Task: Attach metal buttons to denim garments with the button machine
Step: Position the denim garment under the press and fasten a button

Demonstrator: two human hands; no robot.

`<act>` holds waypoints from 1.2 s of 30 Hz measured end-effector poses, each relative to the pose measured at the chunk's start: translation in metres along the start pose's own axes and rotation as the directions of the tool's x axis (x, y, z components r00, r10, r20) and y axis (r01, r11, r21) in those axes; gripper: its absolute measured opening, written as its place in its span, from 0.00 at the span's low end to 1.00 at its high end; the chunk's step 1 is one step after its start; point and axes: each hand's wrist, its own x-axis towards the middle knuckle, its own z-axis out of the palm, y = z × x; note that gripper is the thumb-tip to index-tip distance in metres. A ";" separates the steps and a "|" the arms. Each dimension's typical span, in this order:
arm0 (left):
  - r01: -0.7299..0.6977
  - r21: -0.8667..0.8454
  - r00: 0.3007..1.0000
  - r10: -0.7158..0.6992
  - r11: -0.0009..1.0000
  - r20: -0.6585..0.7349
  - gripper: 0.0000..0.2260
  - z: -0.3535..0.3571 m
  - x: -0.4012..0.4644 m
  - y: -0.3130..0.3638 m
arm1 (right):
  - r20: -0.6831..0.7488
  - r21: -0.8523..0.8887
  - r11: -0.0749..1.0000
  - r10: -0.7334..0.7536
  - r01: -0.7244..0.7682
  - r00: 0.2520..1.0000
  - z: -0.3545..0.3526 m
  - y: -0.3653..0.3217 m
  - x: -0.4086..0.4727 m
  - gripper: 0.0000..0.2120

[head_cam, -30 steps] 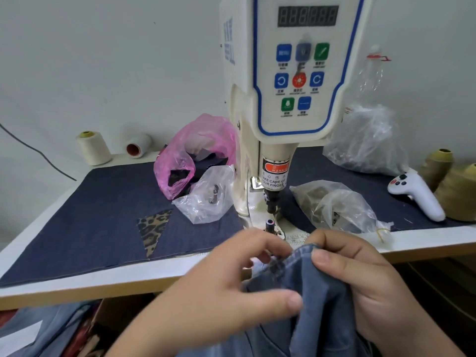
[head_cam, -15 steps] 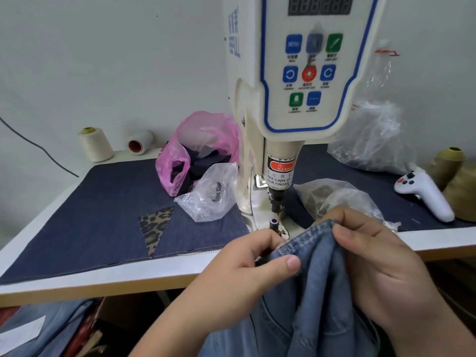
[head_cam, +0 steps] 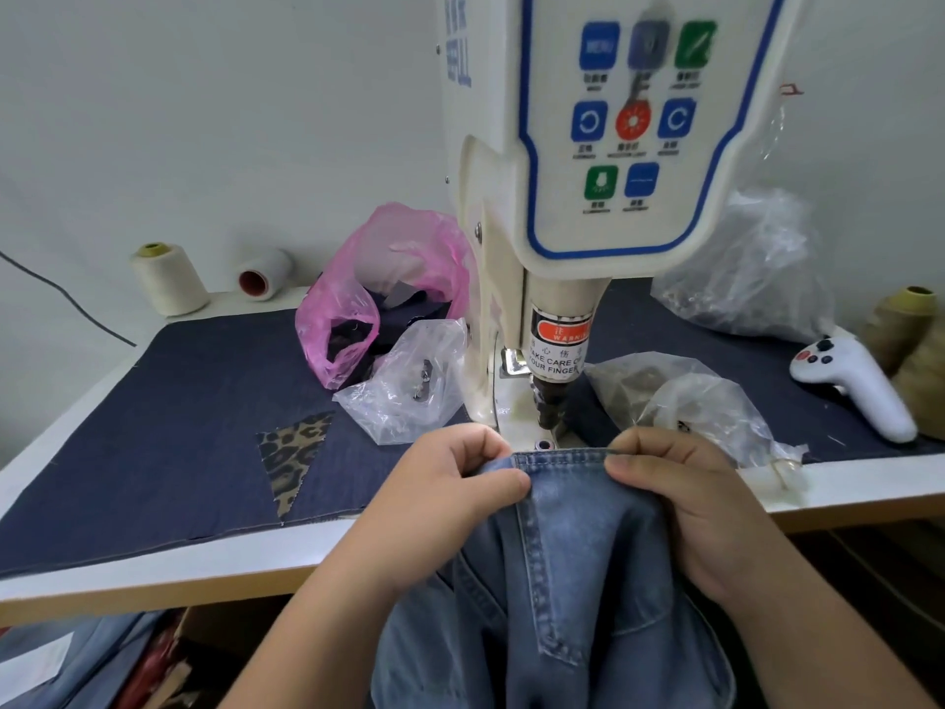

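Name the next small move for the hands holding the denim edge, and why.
Probably slide the denim garment forward: both the left hand and right hand pinch its stitched edge just short of the lower die under the machine's punch.

Thread cones: cream cone [head_cam: 169, 278] standing, white spool [head_cam: 266, 275] lying beside it, ten o'clock.
Pink bag [head_cam: 378, 289]: crumpled, eleven o'clock.
White controller [head_cam: 855, 386]: three o'clock, near olive cones [head_cam: 900, 324].
Leopard patch [head_cam: 294, 455]: nine o'clock.
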 end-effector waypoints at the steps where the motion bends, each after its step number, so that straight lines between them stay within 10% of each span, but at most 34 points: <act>1: 0.014 0.009 1.000 -0.014 1.000 -0.005 0.16 -0.001 0.004 -0.002 | -0.002 0.002 1.000 0.004 -0.004 1.000 -0.002 0.004 0.004 0.07; 8: 0.090 -0.039 0.996 -0.090 0.995 0.007 0.10 0.001 0.021 -0.009 | -0.031 -0.003 1.000 0.009 -0.009 0.999 -0.015 0.015 0.019 0.11; 14: 0.261 -0.155 0.923 -0.199 0.953 0.331 0.11 -0.009 0.008 -0.012 | 0.133 0.219 0.975 -0.062 0.031 0.989 -0.011 0.014 -0.013 0.23; 21: 0.208 0.512 0.813 -0.438 0.834 0.383 0.30 0.003 -0.025 0.012 | 0.535 0.379 0.925 -0.236 0.020 0.811 0.008 -0.009 -0.033 0.07; 29: 0.238 0.149 0.780 -0.280 0.960 0.560 0.04 0.005 -0.050 0.033 | 0.583 0.154 0.965 -0.261 0.211 0.769 -0.003 -0.021 -0.045 0.07; 36: -0.140 0.104 0.956 0.107 0.985 0.272 0.16 0.010 -0.069 0.044 | 0.562 -0.117 0.941 -0.201 0.317 0.803 -0.012 -0.027 -0.062 0.06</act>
